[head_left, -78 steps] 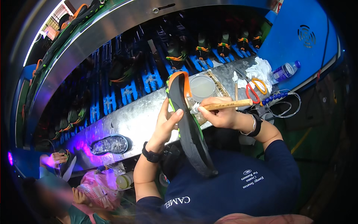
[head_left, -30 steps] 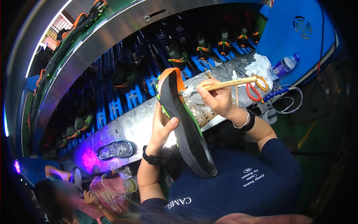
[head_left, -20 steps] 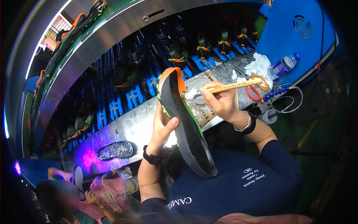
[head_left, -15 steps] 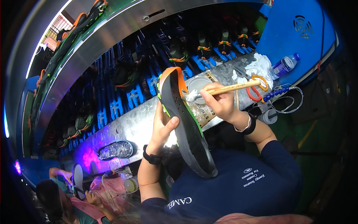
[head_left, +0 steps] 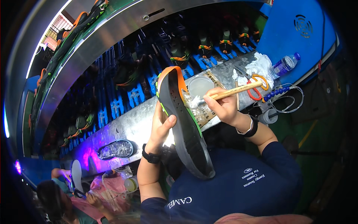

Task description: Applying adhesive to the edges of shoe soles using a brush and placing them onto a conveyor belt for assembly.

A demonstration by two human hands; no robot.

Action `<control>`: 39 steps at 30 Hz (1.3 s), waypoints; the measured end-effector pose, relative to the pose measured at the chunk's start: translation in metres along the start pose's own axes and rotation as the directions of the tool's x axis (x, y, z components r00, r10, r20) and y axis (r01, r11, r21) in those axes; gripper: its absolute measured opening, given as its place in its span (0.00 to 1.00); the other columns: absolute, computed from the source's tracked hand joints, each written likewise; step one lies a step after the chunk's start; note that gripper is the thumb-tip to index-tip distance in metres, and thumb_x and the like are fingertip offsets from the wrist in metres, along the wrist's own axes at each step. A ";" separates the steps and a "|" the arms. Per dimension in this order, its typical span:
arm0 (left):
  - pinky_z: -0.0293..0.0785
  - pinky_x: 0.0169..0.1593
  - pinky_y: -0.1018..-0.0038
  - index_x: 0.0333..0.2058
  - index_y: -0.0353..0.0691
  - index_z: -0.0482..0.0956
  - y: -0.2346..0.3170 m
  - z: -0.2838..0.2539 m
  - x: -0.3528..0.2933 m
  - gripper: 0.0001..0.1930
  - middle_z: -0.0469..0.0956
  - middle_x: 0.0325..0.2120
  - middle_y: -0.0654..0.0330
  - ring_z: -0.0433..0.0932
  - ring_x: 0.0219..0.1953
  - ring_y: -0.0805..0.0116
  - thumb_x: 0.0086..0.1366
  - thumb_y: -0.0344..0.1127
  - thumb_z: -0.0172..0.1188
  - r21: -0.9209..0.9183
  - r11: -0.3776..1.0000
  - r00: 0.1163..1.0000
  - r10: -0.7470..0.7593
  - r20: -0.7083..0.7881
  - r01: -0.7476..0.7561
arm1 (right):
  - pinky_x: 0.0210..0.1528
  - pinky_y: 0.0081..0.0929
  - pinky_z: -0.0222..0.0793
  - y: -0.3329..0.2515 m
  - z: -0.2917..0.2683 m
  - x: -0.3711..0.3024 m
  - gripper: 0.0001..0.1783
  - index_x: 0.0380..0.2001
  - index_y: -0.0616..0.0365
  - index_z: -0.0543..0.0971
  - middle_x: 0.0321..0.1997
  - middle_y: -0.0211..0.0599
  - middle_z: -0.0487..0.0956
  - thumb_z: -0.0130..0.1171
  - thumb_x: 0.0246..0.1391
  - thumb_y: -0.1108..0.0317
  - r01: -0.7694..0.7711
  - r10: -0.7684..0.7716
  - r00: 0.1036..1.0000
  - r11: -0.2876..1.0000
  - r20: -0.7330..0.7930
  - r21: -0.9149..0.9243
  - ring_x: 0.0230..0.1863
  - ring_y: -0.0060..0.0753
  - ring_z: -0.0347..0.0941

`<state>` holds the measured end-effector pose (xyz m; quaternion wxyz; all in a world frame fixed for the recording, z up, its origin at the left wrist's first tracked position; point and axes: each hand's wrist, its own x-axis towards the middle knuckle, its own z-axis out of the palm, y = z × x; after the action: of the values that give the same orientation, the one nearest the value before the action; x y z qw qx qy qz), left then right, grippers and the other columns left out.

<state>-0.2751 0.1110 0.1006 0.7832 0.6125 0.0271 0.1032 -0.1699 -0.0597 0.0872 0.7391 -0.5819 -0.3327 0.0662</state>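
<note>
In the head view, the left forearm rose steeply, its hand [head_left: 162, 125] clasping the black-and-orange shoe sole [head_left: 182, 130] by the left edge, thumb uppermost. The sole slanted between metal bench [head_left: 141, 117] and navy shirt [head_left: 238, 175]. The right forearm angled leftward, its hand [head_left: 223, 106] pinching a wooden-handled brush [head_left: 238, 90] beside the sole.

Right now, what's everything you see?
bench: one, grey, middle
shoe sole: one, black and orange, centre
held brush: one, tan and white, beside sole
container: one, pale, beyond brush
scissors: one, red and orange, right
bottle: one, clear, far right
cloth: one heap, white, beside bottle
shoes: several, black and orange, behind bench
shoe piece: one, dark rim, left
co-worker: one, teal sleeve, lower left
left hand: one, bare, holding sole
right hand: one, bare, holding brush
</note>
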 end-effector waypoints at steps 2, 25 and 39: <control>0.57 0.52 0.71 0.54 0.32 0.48 0.000 -0.001 0.001 0.42 0.60 0.48 0.53 0.61 0.50 0.66 0.47 0.50 0.58 -0.004 1.000 1.000 -0.003 -0.002 0.003 | 0.18 0.12 0.52 0.001 -0.002 -0.006 0.01 0.24 0.62 0.72 0.17 0.22 0.67 0.53 0.45 0.76 0.033 -0.032 0.999 0.999 0.035 -0.025 0.17 0.09 0.57; 0.61 0.49 0.73 0.54 0.33 0.49 0.012 0.003 -0.005 0.40 0.62 0.46 0.54 0.64 0.47 0.68 0.49 0.51 0.56 -0.098 0.988 0.990 -0.112 0.082 0.120 | 0.16 0.10 0.52 -0.005 0.000 0.007 0.03 0.27 0.63 0.70 0.15 0.26 0.66 0.50 0.49 0.74 0.061 -0.062 0.998 0.993 0.002 0.098 0.15 0.12 0.58; 0.62 0.48 0.74 0.53 0.34 0.51 0.013 0.004 -0.008 0.37 0.63 0.45 0.55 0.65 0.46 0.68 0.51 0.50 0.53 -0.121 0.988 0.993 -0.083 0.088 0.094 | 0.14 0.12 0.52 -0.001 0.003 0.007 0.02 0.27 0.64 0.69 0.13 0.27 0.65 0.47 0.49 0.77 0.123 -0.121 0.992 0.992 -0.034 0.039 0.12 0.12 0.57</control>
<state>-0.2836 0.1083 0.1132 0.8242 0.5644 0.0153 0.0443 -0.1667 -0.0543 0.0908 0.7589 -0.5460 -0.3545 0.0185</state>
